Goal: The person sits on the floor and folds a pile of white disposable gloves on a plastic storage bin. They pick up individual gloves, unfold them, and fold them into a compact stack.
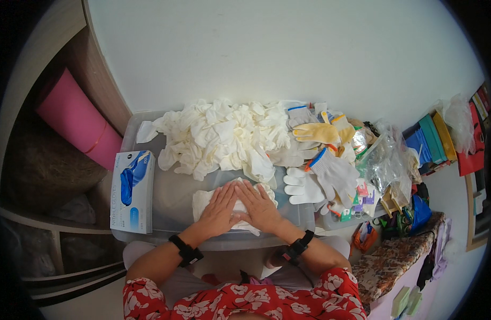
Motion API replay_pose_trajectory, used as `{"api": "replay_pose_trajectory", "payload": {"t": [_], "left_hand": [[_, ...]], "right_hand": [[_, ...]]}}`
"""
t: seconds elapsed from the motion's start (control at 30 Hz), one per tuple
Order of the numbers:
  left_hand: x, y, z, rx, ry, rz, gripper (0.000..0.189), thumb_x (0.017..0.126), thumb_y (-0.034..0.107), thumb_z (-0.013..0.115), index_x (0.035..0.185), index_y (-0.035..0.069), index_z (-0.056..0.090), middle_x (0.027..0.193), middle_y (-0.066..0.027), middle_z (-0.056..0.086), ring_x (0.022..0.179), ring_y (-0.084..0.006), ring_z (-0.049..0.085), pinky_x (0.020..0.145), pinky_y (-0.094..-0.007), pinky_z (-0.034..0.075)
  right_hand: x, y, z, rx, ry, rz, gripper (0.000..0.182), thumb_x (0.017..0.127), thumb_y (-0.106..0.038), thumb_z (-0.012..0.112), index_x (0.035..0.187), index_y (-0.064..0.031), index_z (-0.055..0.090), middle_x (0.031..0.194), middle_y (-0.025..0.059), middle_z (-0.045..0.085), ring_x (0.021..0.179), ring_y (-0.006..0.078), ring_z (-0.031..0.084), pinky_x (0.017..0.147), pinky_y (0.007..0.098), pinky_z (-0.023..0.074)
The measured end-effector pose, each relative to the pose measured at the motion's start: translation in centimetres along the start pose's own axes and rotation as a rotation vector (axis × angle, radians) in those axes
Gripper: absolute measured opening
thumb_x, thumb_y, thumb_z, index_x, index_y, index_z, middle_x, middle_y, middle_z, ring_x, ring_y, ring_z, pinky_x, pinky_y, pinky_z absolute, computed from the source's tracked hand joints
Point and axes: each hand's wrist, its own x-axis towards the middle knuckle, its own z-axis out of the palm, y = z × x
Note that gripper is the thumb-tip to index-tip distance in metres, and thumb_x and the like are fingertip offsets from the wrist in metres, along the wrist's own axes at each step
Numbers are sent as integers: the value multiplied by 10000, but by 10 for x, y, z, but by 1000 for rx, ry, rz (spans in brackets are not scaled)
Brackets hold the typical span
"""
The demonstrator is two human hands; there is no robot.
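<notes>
Both my left hand [220, 208] and my right hand [259, 206] lie flat, palms down, on a white glove [201, 200] spread over the plastic bin lid [171, 200]. My fingertips meet near the glove's far edge, and the hands hide most of it. Past them rises a large loose heap of white gloves [221, 136]. At the left end of the lid lies a box of nitrile gloves [131, 192] with blue gloves showing in its opening.
Knitted work gloves [335, 172], a yellow glove [317, 133] and clear plastic bags [383, 160] crowd the right side. A pink rolled mat [79, 116] leans in the cabinet at left. The white wall [269, 52] stands directly behind the heap.
</notes>
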Motion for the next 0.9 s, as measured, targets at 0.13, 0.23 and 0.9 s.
{"api": "replay_pose_trajectory", "payload": {"t": [0.13, 0.23, 0.9], "left_hand": [[-3, -2, 1, -22, 13, 1, 814, 935, 385, 609, 1520, -67, 268, 1624, -225, 203, 1526, -347, 153, 1227, -502, 129], [-3, -3, 3, -47, 25, -3, 802, 941, 382, 602, 1519, -67, 273, 1626, -224, 198, 1527, -345, 150, 1226, -503, 129], [5, 2, -8, -7, 64, 110, 744, 951, 373, 602, 1487, -74, 344, 1590, -216, 298, 1507, -317, 231, 1223, -440, 176]], "right_hand": [[-6, 6, 4, -71, -10, 43, 829, 939, -495, 566, 1547, -13, 276, 1631, 148, 247, 1519, 315, 200, 1214, 514, 175], [-12, 6, 2, -97, -15, 60, 818, 941, -488, 564, 1541, -5, 289, 1626, 151, 257, 1517, 319, 205, 1214, 514, 174], [-14, 12, 9, -43, -8, 45, 779, 936, -445, 574, 1522, 3, 323, 1628, 162, 249, 1512, 333, 214, 1212, 526, 174]]}}
